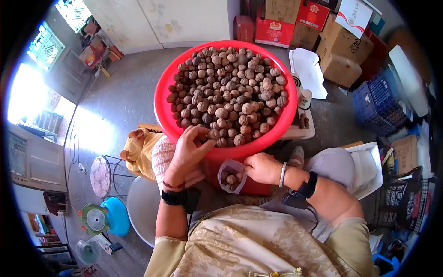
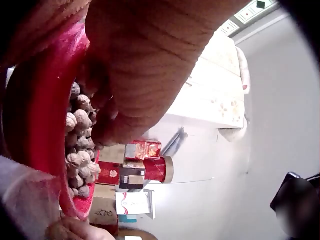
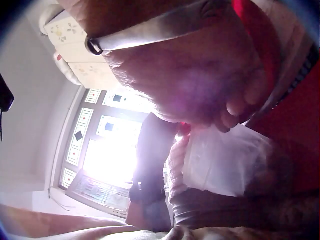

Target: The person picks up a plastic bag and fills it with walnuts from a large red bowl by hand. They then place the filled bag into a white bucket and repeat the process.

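A big red basin (image 1: 162, 99) is heaped with walnuts (image 1: 221, 112). At its near left rim, my left hand (image 1: 188, 150) reaches over with bent fingers and thumb among the nearest walnuts. Its fingertips are partly hidden, and I cannot tell whether they pinch a walnut. In the left wrist view, walnuts (image 2: 80, 120) lie right beside the bent fingers. Below the near rim, my right hand (image 1: 264, 169) grips the edge of a small clear plastic bag (image 1: 223, 169). Several walnuts lie inside the bag, whose mouth faces up. From the right wrist view, the bag (image 3: 220, 160) hangs under the curled fingers.
A pink towel (image 1: 162, 157) and yellow cloth (image 1: 140, 150) lie left of the basin. A pale tub (image 1: 140, 207) stands below them. To the right are a white tray (image 1: 310, 69), a blue crate (image 1: 380, 101) and stacked cardboard boxes (image 1: 341, 51).
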`<state>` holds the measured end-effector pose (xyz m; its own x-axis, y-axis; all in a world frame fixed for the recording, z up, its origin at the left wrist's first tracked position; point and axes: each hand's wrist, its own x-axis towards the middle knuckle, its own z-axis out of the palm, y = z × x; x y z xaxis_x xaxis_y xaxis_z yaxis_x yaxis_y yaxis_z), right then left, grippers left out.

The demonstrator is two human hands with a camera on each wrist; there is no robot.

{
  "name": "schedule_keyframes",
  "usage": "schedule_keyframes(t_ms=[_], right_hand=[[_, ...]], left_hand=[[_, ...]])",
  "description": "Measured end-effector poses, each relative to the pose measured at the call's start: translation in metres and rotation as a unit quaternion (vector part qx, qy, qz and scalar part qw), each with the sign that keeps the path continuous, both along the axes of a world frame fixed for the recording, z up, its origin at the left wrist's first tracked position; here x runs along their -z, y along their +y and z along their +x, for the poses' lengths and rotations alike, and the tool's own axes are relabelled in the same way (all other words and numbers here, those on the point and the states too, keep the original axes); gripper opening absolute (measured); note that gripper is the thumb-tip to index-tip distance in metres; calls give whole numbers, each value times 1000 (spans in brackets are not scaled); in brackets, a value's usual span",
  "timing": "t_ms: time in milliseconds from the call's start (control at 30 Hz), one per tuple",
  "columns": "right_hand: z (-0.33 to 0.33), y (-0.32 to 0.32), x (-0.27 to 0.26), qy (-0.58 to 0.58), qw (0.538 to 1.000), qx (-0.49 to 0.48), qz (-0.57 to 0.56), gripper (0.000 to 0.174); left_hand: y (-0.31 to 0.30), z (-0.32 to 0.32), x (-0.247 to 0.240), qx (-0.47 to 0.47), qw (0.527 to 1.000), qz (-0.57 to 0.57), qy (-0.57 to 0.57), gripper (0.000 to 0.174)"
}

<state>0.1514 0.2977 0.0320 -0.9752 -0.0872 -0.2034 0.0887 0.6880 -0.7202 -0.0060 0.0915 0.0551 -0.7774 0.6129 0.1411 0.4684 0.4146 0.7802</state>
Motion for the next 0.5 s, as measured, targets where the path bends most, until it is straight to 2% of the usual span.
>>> schedule_keyframes(t_ms=[33, 167, 233, 367, 433, 500], right_hand=[[0, -1, 1, -4, 1000, 5, -5, 28], [-5, 0, 0, -36, 999, -2, 11, 33], [-5, 0, -8, -41, 999, 2, 15, 35], [-6, 0, -7, -43, 999, 6, 20, 35], [-6, 1, 1, -42, 999, 9, 21, 34], [-5, 2, 7, -24, 999, 2, 22, 32]], left_hand=[[-3, 5, -4, 25, 998, 16, -56, 31], [-11, 19, -13, 91, 996, 24, 4, 33], [-11, 28, -24, 126, 989, 14, -71, 32], [-10, 32, -22, 169, 981, -10, -95, 32], [-7, 33, -29, 199, 978, -67, 0, 29], [-5, 34, -22, 176, 983, -49, 8, 28]])
